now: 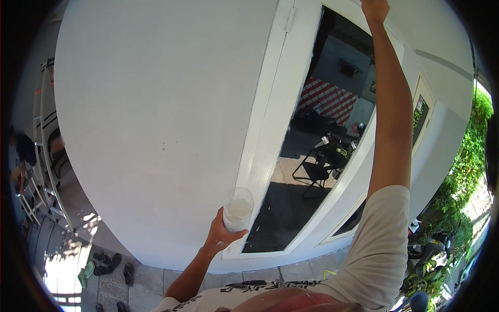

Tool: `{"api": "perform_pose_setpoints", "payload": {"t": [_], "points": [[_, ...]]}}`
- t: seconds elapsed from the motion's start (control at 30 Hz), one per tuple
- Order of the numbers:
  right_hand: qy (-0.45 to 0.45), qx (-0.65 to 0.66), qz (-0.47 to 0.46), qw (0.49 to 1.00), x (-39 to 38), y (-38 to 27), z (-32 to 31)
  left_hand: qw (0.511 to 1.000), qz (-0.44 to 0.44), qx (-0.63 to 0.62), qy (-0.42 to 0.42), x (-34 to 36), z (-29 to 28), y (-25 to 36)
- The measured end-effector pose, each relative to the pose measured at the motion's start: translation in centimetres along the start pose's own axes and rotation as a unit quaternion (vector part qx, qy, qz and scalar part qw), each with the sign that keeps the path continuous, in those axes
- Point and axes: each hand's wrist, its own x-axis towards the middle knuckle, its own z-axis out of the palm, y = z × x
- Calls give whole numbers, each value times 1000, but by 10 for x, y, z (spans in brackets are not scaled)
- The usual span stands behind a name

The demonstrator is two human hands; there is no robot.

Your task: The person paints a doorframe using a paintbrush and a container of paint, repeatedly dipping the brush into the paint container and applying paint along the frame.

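My left hand [221, 231] is wrapped round a clear plastic cup [229, 199] with whitish liquid in it. The cup is upright, close to the lower part of a white window or door frame [262, 151] with a dark glass pane [283, 208]. My right arm stretches high up past the right side of the pane. At the upper picture edge my right hand [375, 10] is closed near the top of the white frame. Whatever its fingers hold, if anything, lies beyond the picture edge.
A smooth white wall [156, 93] fills the left and middle. A metal ladder [44, 140] stands at far left, near a person [23, 148]. Shoes [108, 264] lie on the paving below. Green plants [457, 171] and a parked motorbike [431, 247] are on the right.
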Motion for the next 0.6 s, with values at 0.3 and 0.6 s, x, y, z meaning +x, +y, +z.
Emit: {"api": "perform_pose_setpoints", "payload": {"t": [0.3,0.6], "points": [[-70,87,88,990,6,-11,10,999,23,11,36,1,-2,-2],[-40,156,65,985,-13,-34,15,1000,-10,5,14,-4,-11,-3]]}}
